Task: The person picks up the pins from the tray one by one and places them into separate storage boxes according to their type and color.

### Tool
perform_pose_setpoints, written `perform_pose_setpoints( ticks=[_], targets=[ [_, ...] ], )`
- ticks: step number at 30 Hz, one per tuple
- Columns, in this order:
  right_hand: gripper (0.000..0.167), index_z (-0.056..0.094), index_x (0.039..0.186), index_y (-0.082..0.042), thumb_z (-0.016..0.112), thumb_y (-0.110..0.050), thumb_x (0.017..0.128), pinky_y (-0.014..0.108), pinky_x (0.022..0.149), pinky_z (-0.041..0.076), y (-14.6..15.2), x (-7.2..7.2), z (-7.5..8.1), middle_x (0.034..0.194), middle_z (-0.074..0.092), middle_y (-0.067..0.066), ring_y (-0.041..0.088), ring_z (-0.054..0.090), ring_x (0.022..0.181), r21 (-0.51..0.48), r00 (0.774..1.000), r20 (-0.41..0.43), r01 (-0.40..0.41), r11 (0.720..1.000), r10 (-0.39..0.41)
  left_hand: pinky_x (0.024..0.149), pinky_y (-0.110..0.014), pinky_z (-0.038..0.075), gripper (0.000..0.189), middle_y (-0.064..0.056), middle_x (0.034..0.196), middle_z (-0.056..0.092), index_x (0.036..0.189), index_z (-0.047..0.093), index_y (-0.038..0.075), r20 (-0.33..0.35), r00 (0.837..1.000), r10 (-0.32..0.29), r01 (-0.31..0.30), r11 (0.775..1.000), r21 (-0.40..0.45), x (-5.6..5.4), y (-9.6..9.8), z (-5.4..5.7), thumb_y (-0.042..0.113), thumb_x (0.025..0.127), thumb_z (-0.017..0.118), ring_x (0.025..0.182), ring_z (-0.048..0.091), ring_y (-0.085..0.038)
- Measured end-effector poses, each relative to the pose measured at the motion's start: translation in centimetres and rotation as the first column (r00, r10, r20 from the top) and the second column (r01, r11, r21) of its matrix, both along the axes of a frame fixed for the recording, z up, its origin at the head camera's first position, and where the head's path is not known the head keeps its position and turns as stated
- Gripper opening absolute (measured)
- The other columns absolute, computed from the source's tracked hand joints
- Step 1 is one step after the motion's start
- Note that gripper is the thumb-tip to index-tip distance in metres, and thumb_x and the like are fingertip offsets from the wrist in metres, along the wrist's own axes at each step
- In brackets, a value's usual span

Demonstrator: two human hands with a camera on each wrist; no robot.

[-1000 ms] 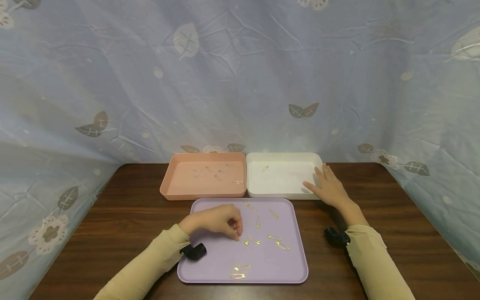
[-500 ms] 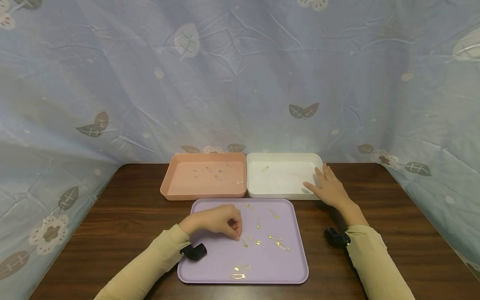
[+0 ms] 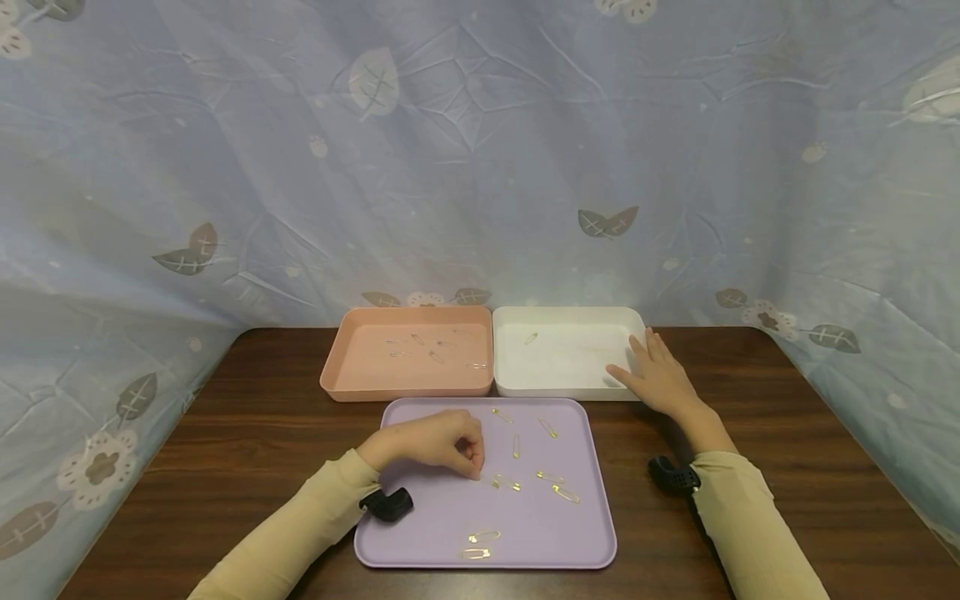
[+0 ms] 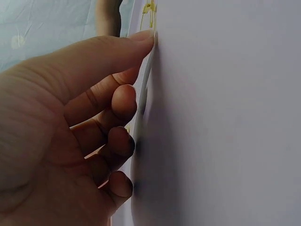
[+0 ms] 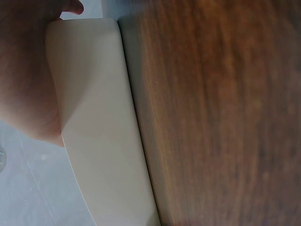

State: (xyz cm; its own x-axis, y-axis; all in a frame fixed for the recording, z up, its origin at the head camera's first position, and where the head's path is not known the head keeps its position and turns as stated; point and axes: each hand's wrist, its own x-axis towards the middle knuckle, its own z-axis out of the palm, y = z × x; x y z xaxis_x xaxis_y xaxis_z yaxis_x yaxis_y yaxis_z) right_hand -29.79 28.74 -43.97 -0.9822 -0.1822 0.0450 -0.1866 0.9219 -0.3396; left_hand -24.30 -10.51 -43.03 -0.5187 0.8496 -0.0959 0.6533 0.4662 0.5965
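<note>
In the head view my left hand [image 3: 442, 442] is low over the purple tray [image 3: 420, 533], its fingers curled. Thumb and index finger pinch the end of a gold safety pin [image 3: 495, 484], whose far end points right. The left wrist view shows the thumb and curled fingers close to the tray surface, with gold pins [image 4: 149, 8] beyond the thumb tip. Several more gold safety pins [image 3: 566, 493] lie around the tray. My right hand [image 3: 660, 379], fingers spread, rests at the right edge of the white tray [image 3: 577, 392]; its wrist view shows that tray's outer wall [image 5: 101, 117].
A peach tray [image 3: 408, 392] with several silver safety pins [image 3: 437, 357] stands back left, beside the white tray. One gold pin [image 3: 531, 338] lies in the white tray. Dark wooden table [image 3: 247, 433] surrounds the trays, and a patterned cloth [image 3: 480, 167] hangs behind.
The gold safety pin at my left fingertips has turned slightly, its far end shifting down, then back up and right. My right hand has stayed in place.
</note>
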Motion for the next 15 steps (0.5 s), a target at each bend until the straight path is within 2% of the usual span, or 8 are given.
perform_pose_setpoints(
  ticks=[7,10,15],
  targets=[
    [0.090,0.016,0.154,0.002,0.041,-0.062,0.096,0.068,0.114,0.012,0.0,0.0,-0.1,0.160,-0.001,0.030,0.049,0.001,0.148,-0.003,1.000,-0.001,-0.002,1.000,0.002,0.069,-0.016,0.044,0.008,0.011,0.077,0.056,0.078,0.070,0.019,0.034,0.998,0.047,-0.049,0.997,0.063,0.1,-0.4,0.5,0.018,0.082,0.077,0.072,0.049,0.001],
    [0.090,0.016,0.154,0.002,0.041,-0.062,0.096,0.069,0.113,0.012,0.1,-0.1,-0.2,0.160,-0.001,0.030,0.049,0.001,0.148,0.000,1.000,0.000,0.001,1.000,-0.001,0.071,-0.017,0.044,0.007,0.010,0.078,0.057,0.080,0.070,0.018,0.011,0.998,0.062,-0.062,0.995,0.081,-0.1,-0.5,0.7,0.017,0.082,0.077,0.074,0.049,-0.001],
    [0.090,0.017,0.153,0.003,0.042,-0.062,0.096,0.069,0.113,0.013,0.2,-0.1,-0.3,0.160,0.000,0.030,0.049,0.003,0.148,0.004,1.000,-0.009,0.007,1.000,-0.007,0.074,-0.019,0.041,0.007,0.008,0.080,0.057,0.079,0.070,0.020,-0.068,0.994,0.091,-0.084,0.992,0.099,-0.1,-0.3,1.2,0.018,0.081,0.076,0.078,0.048,-0.005]
  ],
)
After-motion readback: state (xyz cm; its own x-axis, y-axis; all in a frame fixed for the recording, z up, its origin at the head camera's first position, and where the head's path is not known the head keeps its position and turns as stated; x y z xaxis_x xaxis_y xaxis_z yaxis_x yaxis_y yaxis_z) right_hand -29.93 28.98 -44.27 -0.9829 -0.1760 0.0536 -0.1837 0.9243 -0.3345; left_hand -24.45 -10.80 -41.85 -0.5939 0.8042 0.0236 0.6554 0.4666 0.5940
